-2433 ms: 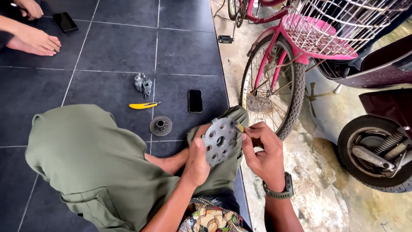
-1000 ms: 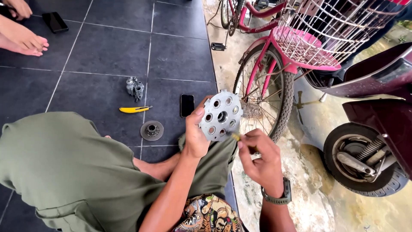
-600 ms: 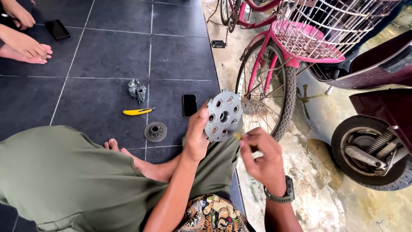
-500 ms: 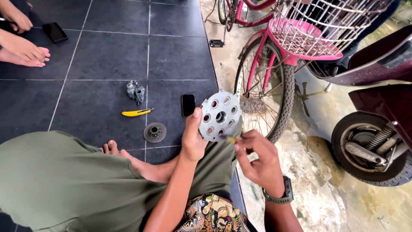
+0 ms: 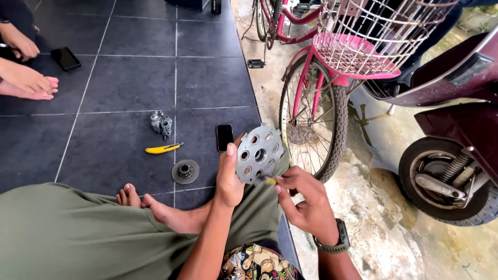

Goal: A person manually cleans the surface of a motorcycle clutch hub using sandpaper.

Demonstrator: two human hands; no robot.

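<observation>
Seated person, viewed from above, legs in olive-green trousers (image 5: 78, 233) crossed, bare feet (image 5: 155, 205) resting on the dark grey tiled floor (image 5: 129, 83). The left hand (image 5: 229, 173) is closed on the lower left edge of a round grey metal plate with a ring of holes (image 5: 258, 153), thumb up along its rim, and holds it upright above the lap. The right hand (image 5: 306, 205), a dark watch (image 5: 340, 238) on its wrist, has its fingers pinched shut on a small yellow-tipped tool (image 5: 270, 180); the tip touches the plate's lower edge.

On the floor just beyond the feet lies a small round dark metal disc with a raised hub (image 5: 185, 171). Farther out lie a yellow-handled utility knife (image 5: 163, 149), a black phone lying flat (image 5: 224, 137) just left of the plate, and a small grey metal assembly (image 5: 161, 123).

To the right, a pink bicycle (image 5: 316, 78) with a white wire basket (image 5: 384, 31) stands on the concrete, its wheel close behind the plate. A maroon scooter (image 5: 456, 129) stands farther right.

At the far left edge, another person's bare foot (image 5: 26, 83) and hand (image 5: 21, 44) rest near a second black phone (image 5: 66, 58).
</observation>
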